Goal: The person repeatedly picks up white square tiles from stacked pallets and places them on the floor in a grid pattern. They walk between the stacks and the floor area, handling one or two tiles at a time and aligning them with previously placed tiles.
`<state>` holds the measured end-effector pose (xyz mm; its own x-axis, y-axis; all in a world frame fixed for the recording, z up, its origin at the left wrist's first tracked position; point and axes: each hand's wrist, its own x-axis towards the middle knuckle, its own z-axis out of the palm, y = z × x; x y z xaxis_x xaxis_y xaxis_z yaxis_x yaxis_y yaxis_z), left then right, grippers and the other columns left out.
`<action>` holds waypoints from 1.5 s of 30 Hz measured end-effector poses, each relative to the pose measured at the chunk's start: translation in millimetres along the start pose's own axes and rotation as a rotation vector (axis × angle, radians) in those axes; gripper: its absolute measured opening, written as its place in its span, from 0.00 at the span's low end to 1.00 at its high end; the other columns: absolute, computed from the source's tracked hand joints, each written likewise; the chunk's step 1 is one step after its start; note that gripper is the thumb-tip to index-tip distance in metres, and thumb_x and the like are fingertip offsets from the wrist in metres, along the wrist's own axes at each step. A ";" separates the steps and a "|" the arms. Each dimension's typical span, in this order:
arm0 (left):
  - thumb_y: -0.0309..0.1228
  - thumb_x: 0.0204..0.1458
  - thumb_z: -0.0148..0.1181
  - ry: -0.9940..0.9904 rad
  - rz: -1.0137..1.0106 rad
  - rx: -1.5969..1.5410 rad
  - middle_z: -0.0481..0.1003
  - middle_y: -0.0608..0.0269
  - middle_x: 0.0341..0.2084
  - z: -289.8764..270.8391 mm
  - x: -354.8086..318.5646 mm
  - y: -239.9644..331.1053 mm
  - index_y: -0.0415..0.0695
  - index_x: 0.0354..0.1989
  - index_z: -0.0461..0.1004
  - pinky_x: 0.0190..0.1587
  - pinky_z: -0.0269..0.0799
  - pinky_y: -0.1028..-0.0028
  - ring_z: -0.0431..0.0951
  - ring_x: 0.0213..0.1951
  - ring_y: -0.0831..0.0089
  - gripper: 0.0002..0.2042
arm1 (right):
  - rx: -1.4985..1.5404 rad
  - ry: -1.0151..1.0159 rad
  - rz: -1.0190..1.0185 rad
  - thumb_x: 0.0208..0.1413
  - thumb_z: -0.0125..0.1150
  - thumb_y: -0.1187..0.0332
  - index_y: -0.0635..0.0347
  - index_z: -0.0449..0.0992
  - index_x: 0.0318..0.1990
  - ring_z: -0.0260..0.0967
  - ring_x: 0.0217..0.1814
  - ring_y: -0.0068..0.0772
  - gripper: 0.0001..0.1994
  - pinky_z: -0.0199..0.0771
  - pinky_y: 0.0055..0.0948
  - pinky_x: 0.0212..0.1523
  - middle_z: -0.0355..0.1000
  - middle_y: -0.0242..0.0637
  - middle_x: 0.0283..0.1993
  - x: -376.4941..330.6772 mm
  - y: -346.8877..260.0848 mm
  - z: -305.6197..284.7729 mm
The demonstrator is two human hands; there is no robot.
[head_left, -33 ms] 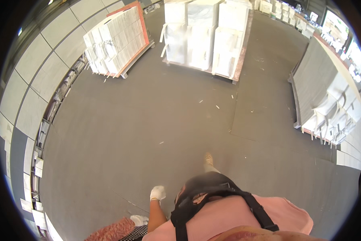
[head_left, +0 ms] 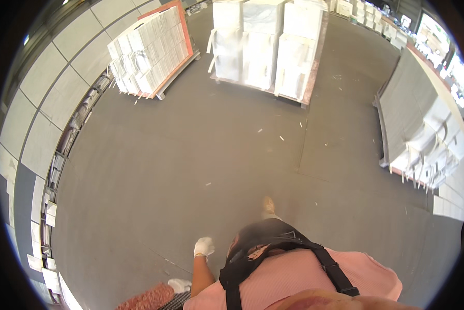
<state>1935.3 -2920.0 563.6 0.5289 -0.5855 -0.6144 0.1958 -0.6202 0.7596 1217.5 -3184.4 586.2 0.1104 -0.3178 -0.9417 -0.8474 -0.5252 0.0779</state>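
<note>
My left hand (head_left: 204,247), in a white glove, hangs beside my body above the grey floor (head_left: 139,170). No object shows in it, and its fingers are too blurred to make out whether they are apart or curled. My right hand is out of sight. Close by on the lower left, another person's fluffy pink sleeve (head_left: 147,298) comes into view, with a white-gloved hand (head_left: 180,285) beside it. One of my shoes (head_left: 268,205) shows ahead of my dark clothing and black straps (head_left: 335,274).
Ahead stands a pallet of tall white wrapped stacks (head_left: 258,57). A second loaded pallet (head_left: 149,54) is to its left, and another stack (head_left: 418,113) rises on the right. Large pale panels (head_left: 35,119) line the left side. Small white scraps (head_left: 281,138) lie about the floor.
The pallets ahead and right sit slightly farther right in the picture. The other person's pink sleeve has shifted slightly down and right. My left hand keeps nearly the same place.
</note>
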 end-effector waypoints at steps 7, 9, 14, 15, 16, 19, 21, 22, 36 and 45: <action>0.34 0.57 0.61 -0.175 -0.127 -0.108 0.81 0.69 0.25 3.6 41.6 116.1 0.51 0.28 0.83 0.25 0.75 0.64 0.82 0.29 0.66 0.08 | -0.269 0.404 -0.239 0.62 0.56 0.65 0.47 0.85 0.45 0.79 0.57 0.44 0.11 0.83 0.42 0.52 0.80 0.40 0.53 131.6 -84.1 -378.3; 0.33 0.60 0.61 -0.038 -0.251 -0.393 0.80 0.66 0.25 -3.4 50.2 154.3 0.48 0.33 0.82 0.23 0.74 0.66 0.81 0.28 0.66 0.06 | -0.243 0.520 -0.227 0.60 0.58 0.61 0.52 0.84 0.50 0.78 0.57 0.47 0.15 0.81 0.45 0.54 0.80 0.42 0.55 138.4 -129.8 -519.6; 0.40 0.64 0.56 0.291 -0.348 -0.451 0.80 0.57 0.33 -21.0 83.4 215.6 0.43 0.46 0.78 0.32 0.81 0.55 0.82 0.32 0.58 0.13 | 0.316 0.872 -0.451 0.55 0.64 0.55 0.52 0.79 0.60 0.76 0.59 0.50 0.25 0.77 0.41 0.60 0.79 0.42 0.59 101.8 -242.9 -771.5; 0.39 0.63 0.58 0.255 -0.378 -0.325 0.80 0.58 0.32 -28.3 93.7 223.7 0.43 0.46 0.78 0.33 0.81 0.57 0.82 0.32 0.60 0.13 | 0.373 0.941 -0.520 0.56 0.63 0.54 0.52 0.79 0.60 0.76 0.59 0.50 0.25 0.77 0.40 0.60 0.78 0.43 0.59 102.7 -261.9 -795.4; 0.39 0.62 0.59 0.241 -0.435 -0.161 0.80 0.58 0.32 -34.0 101.3 231.4 0.44 0.45 0.79 0.33 0.81 0.58 0.82 0.33 0.61 0.12 | 0.392 0.983 -0.554 0.56 0.61 0.54 0.52 0.79 0.60 0.75 0.61 0.50 0.25 0.76 0.41 0.60 0.77 0.43 0.61 110.6 -279.3 -814.3; 0.37 0.57 0.61 0.096 -0.397 0.368 0.82 0.57 0.35 -71.7 163.8 266.6 0.44 0.43 0.82 0.39 0.81 0.58 0.83 0.38 0.60 0.12 | 0.209 1.029 -0.634 0.57 0.61 0.53 0.52 0.78 0.60 0.74 0.63 0.49 0.25 0.76 0.41 0.60 0.76 0.42 0.63 166.4 -324.6 -836.7; 0.36 0.53 0.61 0.010 -0.323 0.664 0.83 0.55 0.38 -99.9 204.3 287.2 0.45 0.41 0.84 0.43 0.81 0.58 0.84 0.43 0.58 0.12 | 0.305 0.900 -0.623 0.57 0.61 0.55 0.56 0.77 0.61 0.75 0.61 0.47 0.26 0.77 0.43 0.58 0.77 0.44 0.60 205.7 -327.5 -817.2; 0.36 0.51 0.61 -0.035 -0.302 0.801 0.83 0.54 0.40 -113.7 215.3 291.2 0.46 0.40 0.85 0.46 0.81 0.58 0.84 0.45 0.57 0.12 | 0.541 0.652 -0.536 0.55 0.65 0.52 0.54 0.77 0.62 0.72 0.65 0.47 0.28 0.73 0.43 0.63 0.75 0.44 0.63 223.5 -326.2 -803.3; 0.33 0.53 0.62 0.467 0.442 0.947 0.74 0.73 0.16 -317.6 539.6 361.0 0.52 0.27 0.81 0.23 0.73 0.67 0.76 0.21 0.72 0.05 | -0.172 0.171 -0.038 0.61 0.55 0.53 0.53 0.85 0.49 0.80 0.55 0.51 0.19 0.81 0.48 0.54 0.80 0.46 0.55 291.9 -367.9 -946.8; 0.35 0.52 0.63 0.206 -0.069 0.995 0.80 0.69 0.24 -399.2 538.6 371.6 0.56 0.28 0.84 0.30 0.79 0.64 0.82 0.27 0.65 0.05 | -0.341 0.659 -0.614 0.56 0.58 0.50 0.60 0.83 0.49 0.77 0.55 0.57 0.24 0.77 0.51 0.55 0.79 0.53 0.53 349.4 -752.4 -1346.7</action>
<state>2622.5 -3257.4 600.2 0.6925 -0.4892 -0.5302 -0.4947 -0.8569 0.1446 2593.0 -3963.4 639.3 0.8418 -0.2360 -0.4854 -0.3597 -0.9158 -0.1786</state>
